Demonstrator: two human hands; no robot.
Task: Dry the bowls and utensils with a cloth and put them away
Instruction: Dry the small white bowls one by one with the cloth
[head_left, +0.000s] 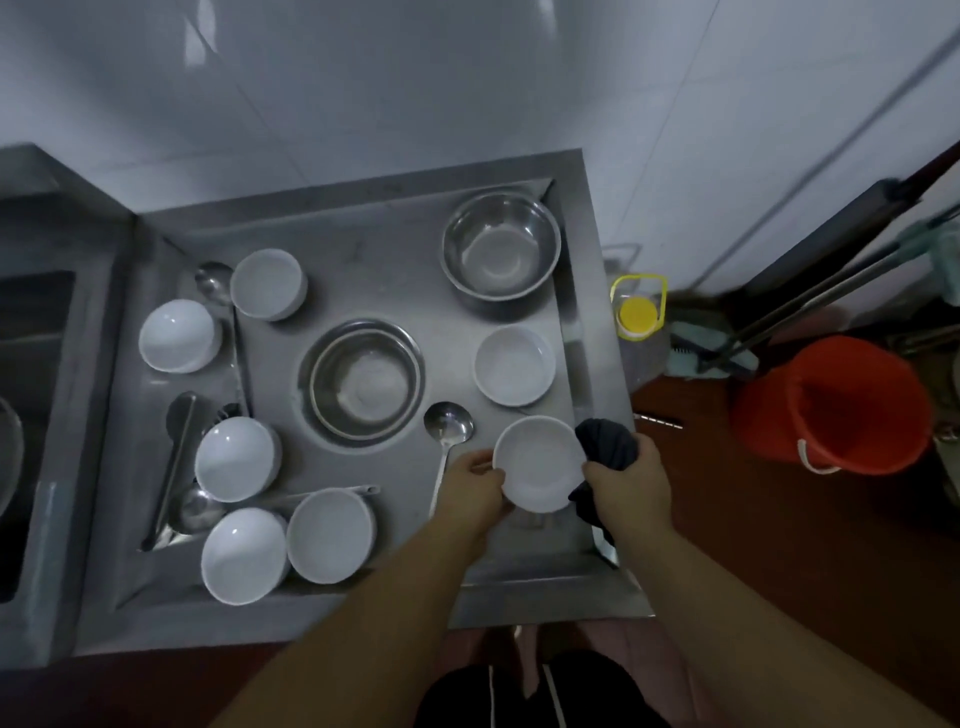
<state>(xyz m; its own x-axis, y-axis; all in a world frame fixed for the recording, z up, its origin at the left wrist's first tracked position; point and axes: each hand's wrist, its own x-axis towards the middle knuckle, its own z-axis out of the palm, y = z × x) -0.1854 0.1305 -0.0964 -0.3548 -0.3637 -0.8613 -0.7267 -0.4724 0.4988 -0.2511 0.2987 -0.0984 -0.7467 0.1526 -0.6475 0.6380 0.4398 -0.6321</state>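
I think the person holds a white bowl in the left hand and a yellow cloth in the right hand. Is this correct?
Not quite. In the head view the cloth in the right hand is dark, not yellow. The left hand does hold the white bowl.

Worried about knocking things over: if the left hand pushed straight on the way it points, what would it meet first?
Probably the ladle: the left hand, gripping the white bowl, points up-left, and the ladle's handle lies just beyond its fingers. Depth is unclear.
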